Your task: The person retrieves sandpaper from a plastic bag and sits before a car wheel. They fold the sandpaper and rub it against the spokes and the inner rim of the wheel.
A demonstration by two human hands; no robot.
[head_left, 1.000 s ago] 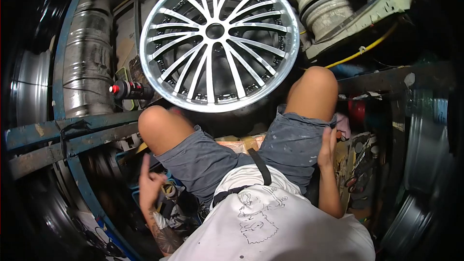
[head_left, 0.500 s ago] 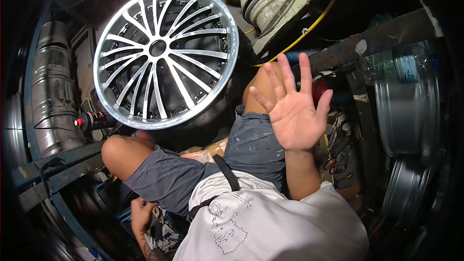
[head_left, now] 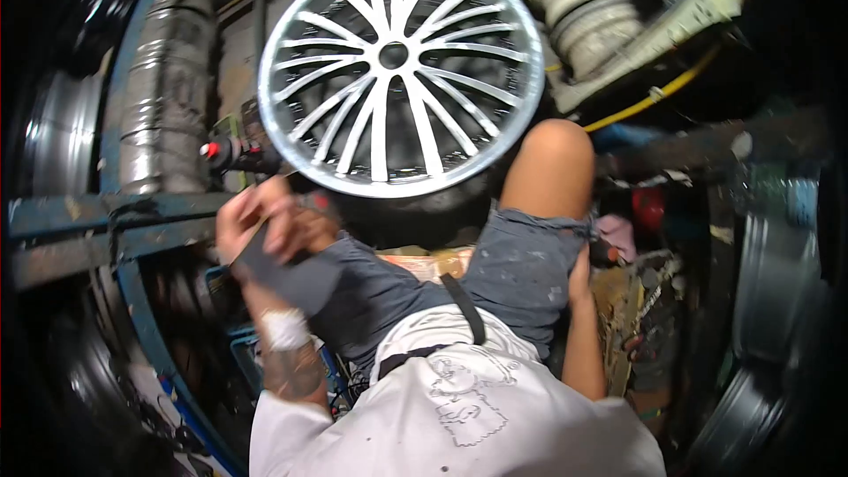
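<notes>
My left hand [head_left: 265, 221], smeared a little by motion, is raised over my left thigh. Its fingers are closed on a dark grey sheet of sandpaper [head_left: 287, 278], which hangs down in front of the forearm. A white wrap [head_left: 285, 329] circles that wrist. Down beside my right thigh is my right hand [head_left: 579, 276], its fingers hidden. In front of my knees lies a large silver multi-spoke wheel rim [head_left: 379, 132], face up, touched by neither hand.
A dark bottle with a red cap [head_left: 231, 153] stands left of the rim. Metal cylinders [head_left: 168, 115] and a blue frame [head_left: 141, 300] are at left. A yellow hose [head_left: 654, 99] runs at upper right. More rims [head_left: 768, 291] and a pink cloth [head_left: 617, 237] are at right.
My left hand has come up from beside the thigh, with the sandpaper now showing. My right hand has dropped from its raised, spread-finger pose. The view has shifted, moving the rim rightward.
</notes>
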